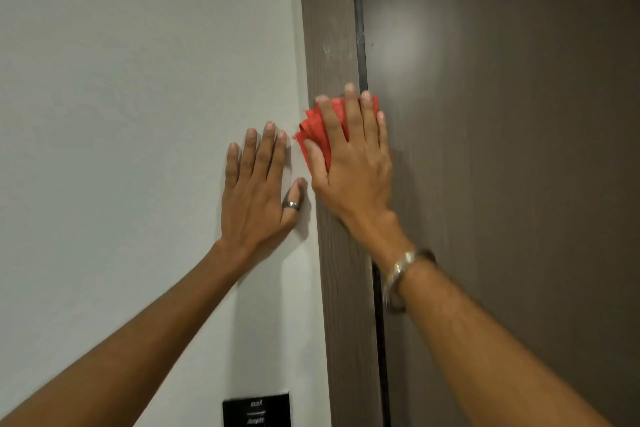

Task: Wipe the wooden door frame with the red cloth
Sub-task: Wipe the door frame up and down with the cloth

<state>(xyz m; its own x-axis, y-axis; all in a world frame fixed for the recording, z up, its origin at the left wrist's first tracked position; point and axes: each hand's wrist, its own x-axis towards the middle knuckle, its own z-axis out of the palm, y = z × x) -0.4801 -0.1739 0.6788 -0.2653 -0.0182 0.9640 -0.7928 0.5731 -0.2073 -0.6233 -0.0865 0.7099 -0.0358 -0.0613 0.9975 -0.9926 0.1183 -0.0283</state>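
A brown wooden door frame (pixel 332 28) runs top to bottom through the middle of the view. My right hand (pixel 349 163) lies flat on it, fingers spread, pressing a folded red cloth (pixel 311 135) against the wood. The cloth sticks out at the hand's left side and past the fingertips. My left hand (pixel 258 191) rests flat on the white wall (pixel 138 97) just left of the frame, fingers apart, holding nothing. It wears a ring on the thumb. A metal bracelet (pixel 403 274) circles my right wrist.
A dark brown door (pixel 502 149) fills the right side, shut against the frame along a dark gap. A small black wall plate (pixel 256 409) with white markings sits on the wall at the bottom edge.
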